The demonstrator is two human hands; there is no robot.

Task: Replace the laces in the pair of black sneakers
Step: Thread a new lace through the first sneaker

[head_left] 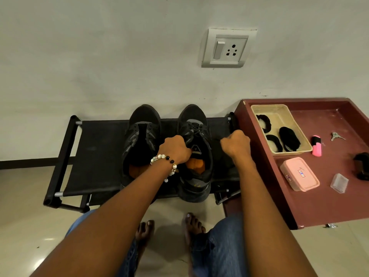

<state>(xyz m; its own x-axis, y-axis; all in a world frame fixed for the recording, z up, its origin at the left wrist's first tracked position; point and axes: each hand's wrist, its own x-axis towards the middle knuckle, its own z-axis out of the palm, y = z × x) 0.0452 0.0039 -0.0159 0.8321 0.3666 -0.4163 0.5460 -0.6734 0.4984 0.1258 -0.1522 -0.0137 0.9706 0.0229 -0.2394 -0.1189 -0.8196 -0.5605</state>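
— Where are the sneakers, and which way do they run?

— Both sit side by side on the black fabric shelf [99,156] of a low rack against the wall. Each lies lengthwise away from the person, toes at the wall, heels toward the camera. The left sneaker [142,140] has bare eyelets and its tongue open. The right sneaker [194,152] has a black lace [196,129] crossing its upper eyelets.

— And the hands?

— The left hand [175,148], with a bead bracelet [166,163] on its wrist, reaches forward with a straight arm and grips the right sneaker at the tongue, fingers curled over the edge. The right hand [236,143] is held just to the right of that shoe, above the shelf's right end, fingers clenched. A thin dark strand seems to run from the shoe toward that fist, but I cannot tell for certain that it is held.

— What lies around?

— To the right stands a maroon tray table [299,206]. On it is a beige basket [283,118] with black bundled laces [289,138], then a pink marker [317,145], keys [336,136], a pink lidded box [299,173] and a small clear case [339,182]. A wall socket [227,48] is above. Bare feet [191,224] and blue jeans [219,246] show below.
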